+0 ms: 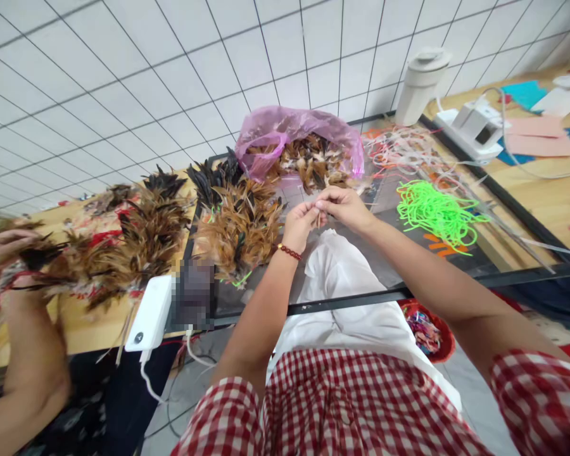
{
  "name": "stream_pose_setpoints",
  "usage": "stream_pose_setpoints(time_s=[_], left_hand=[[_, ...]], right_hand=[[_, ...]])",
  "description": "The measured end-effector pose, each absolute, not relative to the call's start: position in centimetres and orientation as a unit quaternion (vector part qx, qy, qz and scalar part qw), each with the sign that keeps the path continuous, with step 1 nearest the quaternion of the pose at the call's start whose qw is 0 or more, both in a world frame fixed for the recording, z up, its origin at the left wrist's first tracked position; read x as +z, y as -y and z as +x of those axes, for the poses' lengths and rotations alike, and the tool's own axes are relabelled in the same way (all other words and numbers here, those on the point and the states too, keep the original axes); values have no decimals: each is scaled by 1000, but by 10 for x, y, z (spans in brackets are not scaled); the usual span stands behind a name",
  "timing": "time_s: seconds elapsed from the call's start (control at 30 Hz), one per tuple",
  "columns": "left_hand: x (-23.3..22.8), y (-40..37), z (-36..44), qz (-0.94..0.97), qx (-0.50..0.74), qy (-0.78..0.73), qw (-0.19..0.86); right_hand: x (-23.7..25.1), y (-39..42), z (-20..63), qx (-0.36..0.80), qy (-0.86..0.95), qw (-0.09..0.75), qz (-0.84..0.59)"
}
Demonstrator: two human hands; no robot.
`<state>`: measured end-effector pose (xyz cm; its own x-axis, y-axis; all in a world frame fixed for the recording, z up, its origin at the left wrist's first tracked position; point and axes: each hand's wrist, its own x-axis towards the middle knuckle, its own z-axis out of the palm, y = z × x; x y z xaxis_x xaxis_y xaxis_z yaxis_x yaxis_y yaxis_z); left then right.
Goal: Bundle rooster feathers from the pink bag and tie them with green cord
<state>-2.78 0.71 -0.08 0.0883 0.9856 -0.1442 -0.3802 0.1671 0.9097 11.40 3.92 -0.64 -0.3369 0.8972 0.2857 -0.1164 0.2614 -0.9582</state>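
Left hand (298,225), wearing a beaded bracelet (291,252), is pinching a small brown piece (319,220), too small to identify, above the dark-framed table (351,302). Right hand (346,208) is touching the left's fingertips; can't tell if it's gripping the piece too. Feather pile (240,221) is lying just left, pink bag (289,119) holding loose feathers (313,166) is sitting behind, green cords (434,212) are lying right. Co-worker's hand (9,246) is touching dark feathers (40,253), far left.

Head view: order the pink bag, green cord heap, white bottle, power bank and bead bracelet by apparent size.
Pink bag
Green cord heap
White bottle and power bank: too alike to rank
Bead bracelet
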Motion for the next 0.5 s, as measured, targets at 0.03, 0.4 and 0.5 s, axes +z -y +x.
stream_pose_setpoints(time_s=[0.03, 0.4, 0.5], left_hand=[[-1, -7, -29, 361, 526, -409, 652], [0, -5, -33, 326, 490, -422, 690], [-1, -2, -31, 330, 497, -429, 678]], right_hand=[[-6, -40, 115, 521, 622, 495, -309], [-10, -40, 119, 520, 595, 518, -327], [-7, -41, 123, 547, 600, 494, -310]])
